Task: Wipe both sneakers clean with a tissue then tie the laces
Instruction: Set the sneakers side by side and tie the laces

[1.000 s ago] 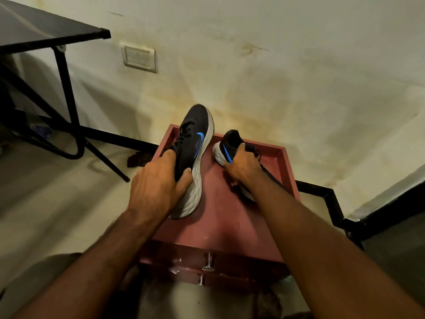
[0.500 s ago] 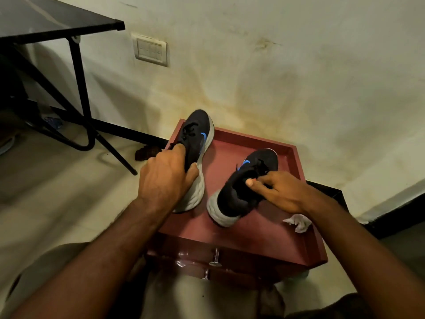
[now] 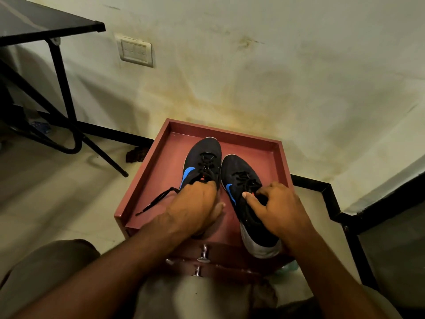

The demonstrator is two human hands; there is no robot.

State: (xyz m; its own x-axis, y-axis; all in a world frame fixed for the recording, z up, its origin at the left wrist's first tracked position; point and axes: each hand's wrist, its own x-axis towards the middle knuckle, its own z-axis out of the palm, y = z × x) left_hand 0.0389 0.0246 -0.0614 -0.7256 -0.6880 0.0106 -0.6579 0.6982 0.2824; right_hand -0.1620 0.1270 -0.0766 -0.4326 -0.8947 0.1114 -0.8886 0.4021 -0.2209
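Observation:
Two black sneakers with blue side marks stand upright side by side, toes toward the wall, on a red-brown tray-topped stand [image 3: 147, 171]. My left hand [image 3: 195, 208] covers the heel of the left sneaker [image 3: 202, 157] and grips it. A loose black lace [image 3: 156, 200] trails from that shoe over the tray's left side. My right hand [image 3: 278, 208] holds the collar of the right sneaker [image 3: 239, 171], thumb pressed near its tongue. Its white heel sole [image 3: 259, 247] overhangs the tray's front. No tissue is visible.
A black folding table [image 3: 46, 21] with crossed legs stands at the left. A stained wall with a switch plate [image 3: 136, 51] lies behind the stand. A black frame [image 3: 328, 192] runs at the right. Metal knobs [image 3: 203, 252] stick out from the stand's front.
Both sneakers were lying on their sides and are now set upright, side by side. My hands moved with them toward the tray's middle. The white tissue seen earlier at the right is out of sight.

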